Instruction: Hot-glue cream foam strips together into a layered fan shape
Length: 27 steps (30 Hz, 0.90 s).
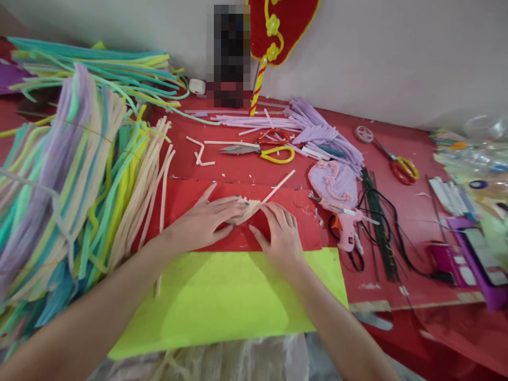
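Note:
A small cream piece (pixel 249 211), made of pipe cleaners laid side by side, lies on the red sheet (pixel 182 198). My left hand (pixel 210 217) holds it steady, thumb at its near edge and fingertips over its top, the little finger splayed. From its right end a loose cream pipe cleaner (pixel 280 185) slants up to the right. My right hand (pixel 281 233) touches the lower end of that pipe cleaner with the index fingertip; its thumb stands apart. Part of the piece is hidden under my left fingers. A yellow-green sheet (pixel 238 301) lies nearer me.
Bundled coloured pipe cleaners (pixel 67 159) pile up at left. Behind my hands lie yellow-and-red-handled scissors (pixel 278 153) and lilac pipe cleaners (pixel 313 127). To the right are a lilac flat piece (pixel 333 182), a pink glue gun (pixel 348 227) with a black cord, and more scissors (pixel 402 169).

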Each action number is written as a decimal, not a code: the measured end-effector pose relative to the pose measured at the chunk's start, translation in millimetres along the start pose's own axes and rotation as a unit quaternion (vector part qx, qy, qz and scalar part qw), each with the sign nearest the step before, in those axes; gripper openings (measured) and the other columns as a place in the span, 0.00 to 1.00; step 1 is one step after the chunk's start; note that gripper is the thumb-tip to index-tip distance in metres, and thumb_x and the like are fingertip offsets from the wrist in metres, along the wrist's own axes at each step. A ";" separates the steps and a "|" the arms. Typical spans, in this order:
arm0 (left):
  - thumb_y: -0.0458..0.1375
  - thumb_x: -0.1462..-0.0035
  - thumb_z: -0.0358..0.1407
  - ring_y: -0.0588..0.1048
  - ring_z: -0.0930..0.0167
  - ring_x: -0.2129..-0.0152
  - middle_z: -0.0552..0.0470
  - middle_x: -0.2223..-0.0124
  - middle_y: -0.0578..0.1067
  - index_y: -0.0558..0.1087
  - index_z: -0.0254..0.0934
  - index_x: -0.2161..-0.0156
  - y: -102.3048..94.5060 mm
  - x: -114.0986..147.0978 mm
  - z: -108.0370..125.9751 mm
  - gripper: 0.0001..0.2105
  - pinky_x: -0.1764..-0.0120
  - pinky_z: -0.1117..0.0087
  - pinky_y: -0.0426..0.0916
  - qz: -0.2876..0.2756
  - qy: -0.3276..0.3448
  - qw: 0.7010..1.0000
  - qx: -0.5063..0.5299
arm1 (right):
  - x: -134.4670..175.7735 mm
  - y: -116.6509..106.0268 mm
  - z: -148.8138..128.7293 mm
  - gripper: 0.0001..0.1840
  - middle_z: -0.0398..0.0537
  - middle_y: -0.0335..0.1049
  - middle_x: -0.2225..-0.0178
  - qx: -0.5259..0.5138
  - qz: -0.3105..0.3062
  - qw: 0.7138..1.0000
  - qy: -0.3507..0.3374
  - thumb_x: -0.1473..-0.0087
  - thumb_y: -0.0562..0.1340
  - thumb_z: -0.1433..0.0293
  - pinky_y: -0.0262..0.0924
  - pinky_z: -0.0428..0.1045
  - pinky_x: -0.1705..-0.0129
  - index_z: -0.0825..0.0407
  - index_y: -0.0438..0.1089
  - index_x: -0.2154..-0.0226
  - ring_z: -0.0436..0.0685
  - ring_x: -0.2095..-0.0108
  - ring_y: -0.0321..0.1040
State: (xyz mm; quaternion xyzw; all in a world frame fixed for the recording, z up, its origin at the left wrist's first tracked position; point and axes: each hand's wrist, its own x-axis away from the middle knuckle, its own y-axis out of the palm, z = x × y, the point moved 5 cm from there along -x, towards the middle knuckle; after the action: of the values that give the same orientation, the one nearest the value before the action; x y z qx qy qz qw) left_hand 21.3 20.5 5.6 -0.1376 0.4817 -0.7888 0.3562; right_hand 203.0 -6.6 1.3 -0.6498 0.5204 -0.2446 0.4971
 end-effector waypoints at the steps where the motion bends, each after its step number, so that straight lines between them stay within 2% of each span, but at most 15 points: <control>1: 0.51 0.38 0.34 0.63 0.68 0.41 0.52 0.40 0.69 0.65 0.44 0.45 0.2 0.0 -0.3 0.16 0.35 0.51 0.29 0.002 0.001 1.000 0.001 | -0.2 -0.2 0.4 0.26 0.54 0.63 0.45 -0.002 0.002 1.000 0.001 0.40 0.55 0.60 0.55 0.62 0.44 0.48 0.56 0.41 0.65 0.43 0.58; 7: 0.53 0.40 0.33 0.63 0.69 0.41 0.54 0.40 0.68 0.67 0.45 0.48 1.4 -0.4 -2.1 0.15 0.35 0.52 0.28 -0.002 -0.001 1.000 0.003 | -2.7 -2.3 -0.4 0.21 0.54 0.65 0.49 -0.021 0.031 0.999 0.031 0.40 0.56 0.62 0.57 0.59 0.46 0.48 0.61 0.45 0.63 0.47 0.61; 13: 0.52 0.39 0.34 0.63 0.68 0.40 0.53 0.39 0.67 0.66 0.45 0.46 0.0 -0.5 -0.3 0.16 0.35 0.51 0.28 -0.006 0.000 1.000 0.006 | -6.1 0.0 -5.4 0.16 0.55 0.67 0.52 -0.019 0.069 0.995 0.075 0.40 0.56 0.64 0.58 0.59 0.48 0.50 0.65 0.50 0.62 0.51 0.62; 21: 0.50 0.39 0.30 0.63 0.69 0.41 0.53 0.40 0.69 0.66 0.44 0.48 -0.5 -1.8 -0.4 0.15 0.35 0.51 0.29 0.005 -0.011 0.999 0.033 | -7.0 3.6 -4.1 0.18 0.56 0.67 0.52 0.003 0.086 0.994 0.070 0.42 0.58 0.64 0.58 0.59 0.49 0.52 0.64 0.51 0.63 0.51 0.61; 27: 0.50 0.39 0.31 0.63 0.69 0.40 0.53 0.40 0.68 0.66 0.43 0.49 -0.7 -1.7 0.5 0.14 0.35 0.53 0.26 -0.005 -0.014 1.000 0.017 | -6.5 4.5 -4.4 0.18 0.55 0.67 0.52 0.008 0.091 0.993 0.071 0.43 0.59 0.63 0.59 0.59 0.50 0.52 0.64 0.51 0.63 0.51 0.62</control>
State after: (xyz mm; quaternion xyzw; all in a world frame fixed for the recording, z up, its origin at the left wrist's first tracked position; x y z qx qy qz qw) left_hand 22.5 21.6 6.7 -0.1450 0.4623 -0.7966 0.3616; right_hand 195.2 -2.1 0.3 -0.5768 0.6096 -0.2481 0.4839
